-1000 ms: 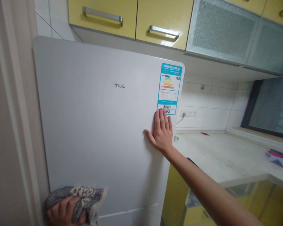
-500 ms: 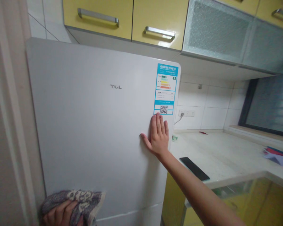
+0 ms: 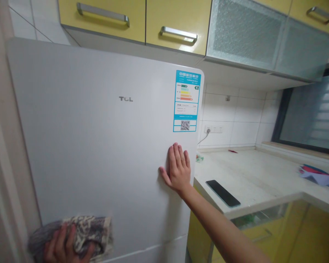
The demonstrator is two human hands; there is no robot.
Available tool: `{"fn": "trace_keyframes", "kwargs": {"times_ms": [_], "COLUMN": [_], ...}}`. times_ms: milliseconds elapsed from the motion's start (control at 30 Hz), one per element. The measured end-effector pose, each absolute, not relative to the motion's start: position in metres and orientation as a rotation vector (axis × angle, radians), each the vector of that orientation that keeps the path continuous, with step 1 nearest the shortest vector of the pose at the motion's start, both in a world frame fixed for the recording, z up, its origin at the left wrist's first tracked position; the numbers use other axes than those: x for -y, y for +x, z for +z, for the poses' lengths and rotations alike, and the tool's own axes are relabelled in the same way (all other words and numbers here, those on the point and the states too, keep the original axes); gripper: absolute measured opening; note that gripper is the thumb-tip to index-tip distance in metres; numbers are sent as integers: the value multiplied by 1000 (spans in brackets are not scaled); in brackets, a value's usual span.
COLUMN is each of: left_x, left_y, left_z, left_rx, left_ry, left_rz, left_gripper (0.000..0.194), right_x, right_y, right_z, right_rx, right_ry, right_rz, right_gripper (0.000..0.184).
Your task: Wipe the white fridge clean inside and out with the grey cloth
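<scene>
Cloth (image 3: 94, 230) is bunched in my left hand (image 3: 67, 248), the grip closed on it, at the lower left of the fridge (image 3: 98, 157); it has shifted outward and now laps past the side edge. My right hand (image 3: 179, 175) lies open and flat, gripping nothing; it has slipped down, so the fingertips (image 3: 176, 145) that covered the foot of the label (image 3: 186, 102) rest just below it. That leaves the label bare, and, I judge, the cloth at the door's margin. The phone (image 3: 223, 193) on the bench (image 3: 265, 171) now shows clear of my arm.
</scene>
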State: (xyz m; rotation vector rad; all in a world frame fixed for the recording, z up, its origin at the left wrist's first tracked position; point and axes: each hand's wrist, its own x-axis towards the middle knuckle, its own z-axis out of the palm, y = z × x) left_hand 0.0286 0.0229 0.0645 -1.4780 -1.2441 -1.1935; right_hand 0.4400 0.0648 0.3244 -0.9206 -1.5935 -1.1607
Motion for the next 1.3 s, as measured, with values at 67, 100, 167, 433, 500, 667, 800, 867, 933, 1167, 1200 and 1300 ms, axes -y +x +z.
{"fn": "trace_keyframes", "kwargs": {"times_ms": [67, 100, 167, 433, 500, 667, 800, 867, 933, 1167, 1200, 1300], "left_x": [-29, -32, -38, -41, -43, -52, -54, -53, -51, -49, -49, -46], "left_y": [47, 55, 71, 155, 192, 277, 312, 319, 322, 312, 309, 297], "left_z": [106, 134, 200, 460, 495, 508, 471, 447, 422, 328, 313, 272], "left_rx": [1340, 1332, 1279, 1081, 999, 761, 614, 573, 552, 454, 446, 442], "left_ry": [-1363, -1290, -1234, -1475, -1572, -1865, -1968, -1983, -1997, -2033, -2034, -2032], "left_rz": [-1370, -1459, -1519, -1447, -1368, -1027, -795, -703, -635, -547, -548, -577], "left_gripper": [99, 96, 93, 80, 83, 96, 95, 95, 96, 92, 91, 89], "right_x": [-65, -65, -65, -64, -64, -65, -63, -58, -49, -7, -3, 5], "right_y": [439, 439, 439, 438, 438, 436, 429, 425, 424, 453, 459, 478], "right_z": [325, 325, 324, 324, 322, 295, 256, 235, 214, 121, 106, 71], "right_rx": [1589, 1585, 1583, 1587, 1590, 1602, 1582, 1585, 1626, 1987, 2043, 2172], "right_ry": [-923, -925, -921, -882, -869, -868, -923, -962, -989, -980, -957, -871], "right_rz": [-1162, -1159, -1151, -1106, -1090, -1066, -1041, -1011, -971, -863, -865, -872], "right_gripper": [92, 92, 93, 91, 88, 80, 71, 62, 54, 77, 79, 72]}}
